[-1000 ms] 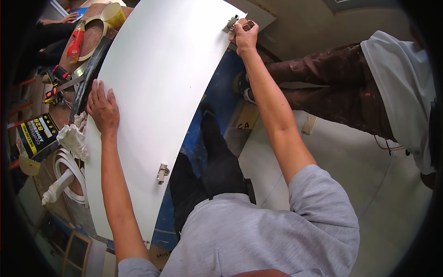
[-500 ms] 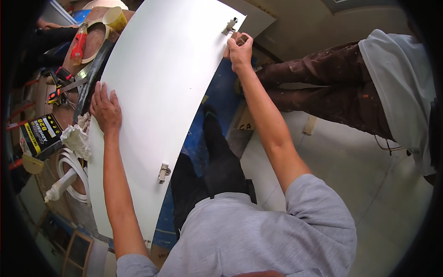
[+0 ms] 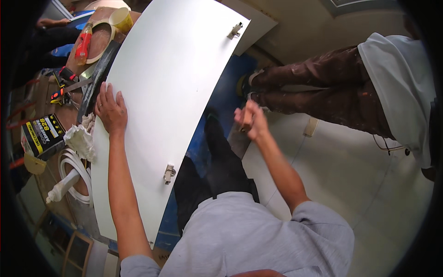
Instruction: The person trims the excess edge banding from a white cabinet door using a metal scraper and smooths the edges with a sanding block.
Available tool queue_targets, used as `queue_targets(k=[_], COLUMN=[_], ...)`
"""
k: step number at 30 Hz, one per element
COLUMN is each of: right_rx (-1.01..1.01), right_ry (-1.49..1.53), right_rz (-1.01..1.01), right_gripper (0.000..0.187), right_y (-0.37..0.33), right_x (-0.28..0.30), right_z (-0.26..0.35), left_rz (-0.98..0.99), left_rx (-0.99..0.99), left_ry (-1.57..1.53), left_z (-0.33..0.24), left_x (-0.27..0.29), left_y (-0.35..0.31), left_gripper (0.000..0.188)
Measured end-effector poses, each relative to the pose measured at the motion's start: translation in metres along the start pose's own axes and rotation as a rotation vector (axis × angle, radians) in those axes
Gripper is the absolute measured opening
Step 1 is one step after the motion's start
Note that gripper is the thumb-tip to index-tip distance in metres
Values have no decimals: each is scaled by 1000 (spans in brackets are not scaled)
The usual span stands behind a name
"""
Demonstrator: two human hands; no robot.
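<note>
On my feed R hand [image 3: 254,123], gripping brown block [image 3: 248,115], is now off white panel [image 3: 161,92], work prob. paused; L hand [image 3: 112,110] flat, gripping nothing.

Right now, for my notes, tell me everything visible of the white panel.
The white panel is long, smooth and faintly glossy, its material uncertain. Two metallic hinge-like fittings sit near its right edge; a small dark speck marks its face. It lies broad face up beside a dark bar, its support mostly hidden. The left hand rests on its left edge.
</note>
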State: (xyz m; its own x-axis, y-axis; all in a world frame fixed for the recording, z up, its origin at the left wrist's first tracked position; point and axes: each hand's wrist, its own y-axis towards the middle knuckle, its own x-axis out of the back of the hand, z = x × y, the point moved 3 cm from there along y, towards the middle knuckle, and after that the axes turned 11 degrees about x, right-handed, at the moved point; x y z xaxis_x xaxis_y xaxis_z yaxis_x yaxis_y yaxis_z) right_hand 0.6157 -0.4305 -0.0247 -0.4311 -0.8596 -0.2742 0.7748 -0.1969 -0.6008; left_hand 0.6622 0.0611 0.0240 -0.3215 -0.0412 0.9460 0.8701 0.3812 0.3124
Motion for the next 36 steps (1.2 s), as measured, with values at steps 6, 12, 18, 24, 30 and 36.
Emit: queue_targets(k=[6,12,18,24,30,36], right_rx=[536,698,656,638,605,666], right_ry=[-70,-448,-516,-616,-583,-580], right_rz=[71,-98,-181,-157,-14,-96], right_gripper=[37,38,45,56,33,47], right_y=[202,344,331,339,293,324], right_x=[-84,-125,-167,-164,-193,-167], right_z=[159,213,188,194,200,191], left_rz=[-14,31,22,17,-6,21], left_rx=[-1,7,20,20,4,18], left_ry=[26,-25,-2,-4,-8,16], left_z=[4,0,4,2,3,-1], left_x=[1,-4,4,2,2,0], left_y=[-1,2,-1,0,0,1], left_gripper=[44,44,45,44,44,44])
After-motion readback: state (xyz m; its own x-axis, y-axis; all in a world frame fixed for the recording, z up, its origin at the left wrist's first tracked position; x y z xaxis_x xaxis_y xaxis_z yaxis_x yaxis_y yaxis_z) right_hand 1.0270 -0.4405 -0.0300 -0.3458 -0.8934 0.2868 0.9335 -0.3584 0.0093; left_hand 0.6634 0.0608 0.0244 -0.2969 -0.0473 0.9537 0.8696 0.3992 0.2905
